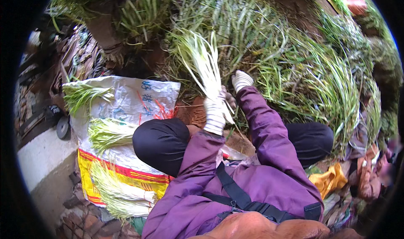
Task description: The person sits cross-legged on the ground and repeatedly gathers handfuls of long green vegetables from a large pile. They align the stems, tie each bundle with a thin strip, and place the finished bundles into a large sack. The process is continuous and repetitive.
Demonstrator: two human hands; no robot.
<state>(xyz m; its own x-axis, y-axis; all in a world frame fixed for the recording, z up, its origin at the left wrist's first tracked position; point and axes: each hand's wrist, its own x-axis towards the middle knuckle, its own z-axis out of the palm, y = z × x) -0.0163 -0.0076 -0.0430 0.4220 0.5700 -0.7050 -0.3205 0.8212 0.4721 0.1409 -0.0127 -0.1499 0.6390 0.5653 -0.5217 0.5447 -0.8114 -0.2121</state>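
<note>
My left hand [224, 97], with a striped covering at the wrist, grips a bunch of long, chive-like green stalks [205, 65]. Their pale bases point towards me and their leaves fan out away from me. A little to the right, my right hand [242, 80] in a striped knit covering reaches to the edge of a large heap of green stalks [303, 78]. Its fingertips are partly hidden, and I cannot make out anything in them. Red strings [164, 111] lie beside my left knee on a white woven plastic sack [126, 84].
On the sack rest a small bunch [85, 95], a middle bunch [110, 131] and tied bunches with white bases [126, 191]. A grey disc [63, 128] stands by a concrete ledge [44, 153] at left. Orange cloth [328, 179] lies at right.
</note>
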